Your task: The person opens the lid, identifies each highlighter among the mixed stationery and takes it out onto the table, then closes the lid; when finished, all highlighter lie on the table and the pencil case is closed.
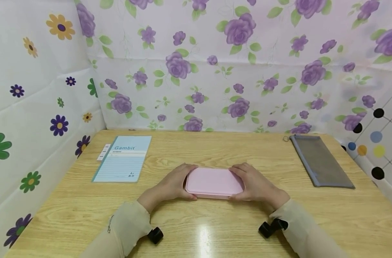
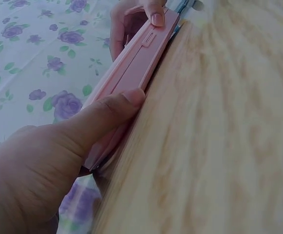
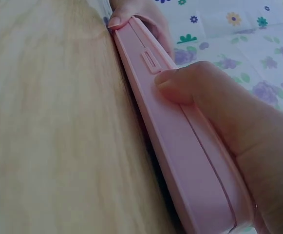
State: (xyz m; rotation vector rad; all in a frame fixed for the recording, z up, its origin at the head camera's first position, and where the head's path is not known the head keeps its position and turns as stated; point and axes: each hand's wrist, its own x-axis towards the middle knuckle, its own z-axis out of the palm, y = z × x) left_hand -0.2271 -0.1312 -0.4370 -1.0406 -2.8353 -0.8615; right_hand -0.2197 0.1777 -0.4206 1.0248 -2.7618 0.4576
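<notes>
A pink pencil box [image 1: 214, 181] with rounded corners lies at the middle of the table, between both hands. My left hand [image 1: 172, 183] grips its left end, thumb on the front side and fingers round the far side. At the other end my right hand [image 1: 256, 183] holds it the same way. In the right wrist view, the front side of the pencil box [image 3: 165, 117] shows a lid seam and a small raised clasp [image 3: 151, 62]; the lid is closed. The right thumb [image 3: 180, 87] presses beside that clasp. The far-side fingers are partly hidden.
A light blue notebook [image 1: 123, 161] lies at the back left, with a white tabbed slip [image 1: 103, 152] partly under it. On the right is a grey mesh zip pouch [image 1: 323, 161]. Flower-patterned cloth [image 1: 212, 82] hangs behind the wooden table [image 1: 196, 150] and at its sides.
</notes>
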